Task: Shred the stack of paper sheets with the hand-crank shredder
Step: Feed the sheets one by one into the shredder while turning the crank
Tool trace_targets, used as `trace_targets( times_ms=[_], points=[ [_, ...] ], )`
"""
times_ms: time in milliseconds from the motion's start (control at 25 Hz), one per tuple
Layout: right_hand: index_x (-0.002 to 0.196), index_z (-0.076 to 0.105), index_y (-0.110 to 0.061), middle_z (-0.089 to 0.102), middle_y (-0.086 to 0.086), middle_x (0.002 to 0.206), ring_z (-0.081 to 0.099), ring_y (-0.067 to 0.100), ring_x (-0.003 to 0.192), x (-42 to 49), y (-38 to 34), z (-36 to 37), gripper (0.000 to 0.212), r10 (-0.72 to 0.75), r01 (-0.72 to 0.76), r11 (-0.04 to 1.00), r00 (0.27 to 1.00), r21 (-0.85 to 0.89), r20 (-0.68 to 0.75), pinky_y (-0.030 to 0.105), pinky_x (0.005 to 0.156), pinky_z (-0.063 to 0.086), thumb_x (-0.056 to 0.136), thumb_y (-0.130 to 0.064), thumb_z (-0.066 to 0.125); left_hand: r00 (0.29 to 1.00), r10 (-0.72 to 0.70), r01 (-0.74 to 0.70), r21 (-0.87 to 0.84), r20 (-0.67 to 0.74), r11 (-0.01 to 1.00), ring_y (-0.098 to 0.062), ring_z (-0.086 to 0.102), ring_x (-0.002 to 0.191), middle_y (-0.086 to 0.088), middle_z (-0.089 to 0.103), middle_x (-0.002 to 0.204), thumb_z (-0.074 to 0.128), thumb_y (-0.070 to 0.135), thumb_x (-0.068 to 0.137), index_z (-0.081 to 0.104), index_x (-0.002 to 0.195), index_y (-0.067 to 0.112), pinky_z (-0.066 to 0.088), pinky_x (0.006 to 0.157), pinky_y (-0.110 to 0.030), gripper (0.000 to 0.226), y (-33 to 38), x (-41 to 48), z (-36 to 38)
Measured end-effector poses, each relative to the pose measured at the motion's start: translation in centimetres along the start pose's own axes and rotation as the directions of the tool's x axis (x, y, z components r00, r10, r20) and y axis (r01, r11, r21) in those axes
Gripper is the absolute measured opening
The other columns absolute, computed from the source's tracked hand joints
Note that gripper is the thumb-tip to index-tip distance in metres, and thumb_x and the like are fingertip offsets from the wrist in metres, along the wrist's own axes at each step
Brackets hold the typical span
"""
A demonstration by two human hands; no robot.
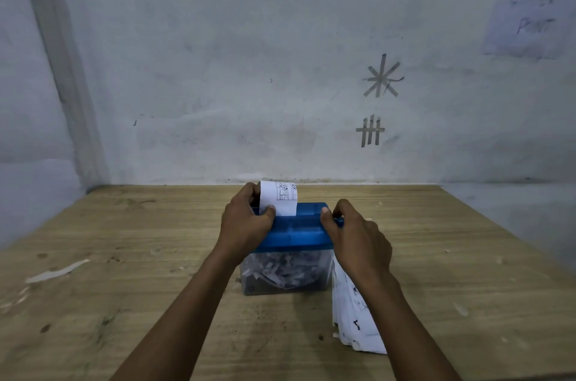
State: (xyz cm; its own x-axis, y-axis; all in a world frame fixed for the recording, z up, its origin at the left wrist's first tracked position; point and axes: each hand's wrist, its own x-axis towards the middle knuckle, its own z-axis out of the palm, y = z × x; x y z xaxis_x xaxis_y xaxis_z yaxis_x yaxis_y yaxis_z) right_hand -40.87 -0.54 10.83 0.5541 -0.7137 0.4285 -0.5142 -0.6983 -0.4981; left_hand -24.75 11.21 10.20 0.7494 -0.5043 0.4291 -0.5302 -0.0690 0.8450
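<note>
Head view showed a white scrap (56, 271) lying on the wooden table (124, 240), out at nine o'clock from the shredder (296, 232). The left hand (246, 221) pinched a printed sheet (280, 198) standing upright in the shredder's blue top, thumb in front and fingers behind. Shreds filled the clear bin (280, 271) beneath. At three o'clock the right hand (358, 240) curled around the blue crank (339, 221). The stack of sheets (352, 318) lay at five o'clock, just beside the bin.
</note>
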Motion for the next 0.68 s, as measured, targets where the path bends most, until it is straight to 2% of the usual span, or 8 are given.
trace_targets(
  times_ms=[160,240,320,400,440,520,600,680],
  points=[
    [0.079,0.059,-0.02,0.061,-0.004,0.07,0.057,0.016,0.065,2.4,0.3,-0.9,0.045,0.011,-0.007,0.995,0.999,-0.099,0.035,0.028,0.056,0.038,0.096,-0.059,0.048,1.0,0.016,-0.016,0.012,-0.006,1.0,-0.01,0.064,0.1,0.006,0.068,0.111,0.073,0.012,0.089,0.061,0.112,0.02,0.048,0.074,-0.016,0.028,0.0,0.0,0.0],
    [0.079,0.06,-0.017,0.061,-0.003,0.07,0.057,0.015,0.064,4.9,-0.1,-1.4,0.043,-0.002,0.041,0.97,0.987,-0.241,0.162,0.027,0.056,0.038,0.092,-0.057,0.052,1.0,0.025,-0.025,0.012,0.006,1.0,-0.004,0.062,0.099,0.01,0.067,0.11,0.076,0.015,0.087,0.061,0.114,0.021,0.048,0.076,-0.015,0.031,0.0,0.0,-0.1],
    [0.079,0.06,-0.014,0.062,0.0,0.067,0.057,0.015,0.058,7.1,-0.9,-2.1,0.043,0.012,0.083,0.963,0.936,-0.256,0.352,0.026,0.057,0.042,0.088,-0.056,0.057,1.0,0.008,-0.008,0.031,0.008,0.999,-0.005,0.062,0.099,0.009,0.068,0.108,0.077,0.019,0.086,0.062,0.11,0.019,0.051,0.079,-0.022,0.029,-0.2,0.2,-0.2],
    [0.075,0.066,-0.009,0.061,0.002,0.058,0.049,0.015,0.046,7.7,-0.8,-3.5,0.05,0.009,0.033,0.997,0.859,-0.073,0.512,0.024,0.05,0.04,0.088,-0.057,0.061,1.0,-0.022,0.022,0.043,0.009,0.999,-0.009,0.063,0.097,0.007,0.067,0.105,0.077,0.023,0.087,0.061,0.104,0.018,0.054,0.079,-0.027,0.024,-0.4,0.3,-0.3],
    [0.078,0.07,-0.006,0.061,0.003,0.057,0.049,0.015,0.045,7.3,-0.2,-4.4,0.055,-0.008,-0.028,0.998,0.828,0.055,0.561,0.024,0.047,0.038,0.088,-0.06,0.062,0.999,-0.032,0.031,0.045,0.013,0.999,-0.009,0.063,0.095,0.007,0.067,0.103,0.076,0.023,0.088,0.06,0.103,0.018,0.053,0.077,-0.025,0.023,-0.5,0.1,-0.3],
    [0.094,0.076,-0.011,0.069,0.001,0.074,0.062,0.012,0.06,5.6,2.3,-5.6,0.053,-0.1,-0.099,0.951,0.799,0.292,0.594,0.025,0.052,0.047,0.091,-0.061,0.059,1.0,-0.026,0.026,0.044,0.006,0.999,-0.008,0.062,0.091,0.008,0.066,0.1,0.073,0.023,0.091,0.06,0.102,0.016,0.049,0.069,-0.015,0.019,-0.6,-0.4,-0.1],
    [0.109,0.076,-0.024,0.075,-0.009,0.1,0.071,0.007,0.091,3.3,4.9,-5.1,0.039,-0.226,-0.057,0.87,0.837,0.49,0.499,0.027,0.072,0.059,0.094,-0.054,0.057,1.0,-0.011,0.011,0.053,0.0,0.999,-0.006,0.061,0.09,0.008,0.066,0.1,0.071,0.023,0.092,0.061,0.102,0.015,0.047,0.067,-0.013,0.017,-0.8,-0.7,-0.1],
    [0.11,0.075,-0.019,0.076,-0.009,0.108,0.07,0.009,0.105,2.3,6.1,-3.4,0.035,-0.235,-0.046,0.756,0.912,0.653,0.336,0.033,0.086,0.06,0.093,-0.045,0.058,1.0,-0.002,0.002,0.069,0.004,0.998,-0.004,0.06,0.089,0.009,0.066,0.1,0.071,0.024,0.093,0.061,0.103,0.016,0.046,0.067,-0.013,0.017,-0.8,-0.5,-0.1]
  ],
)
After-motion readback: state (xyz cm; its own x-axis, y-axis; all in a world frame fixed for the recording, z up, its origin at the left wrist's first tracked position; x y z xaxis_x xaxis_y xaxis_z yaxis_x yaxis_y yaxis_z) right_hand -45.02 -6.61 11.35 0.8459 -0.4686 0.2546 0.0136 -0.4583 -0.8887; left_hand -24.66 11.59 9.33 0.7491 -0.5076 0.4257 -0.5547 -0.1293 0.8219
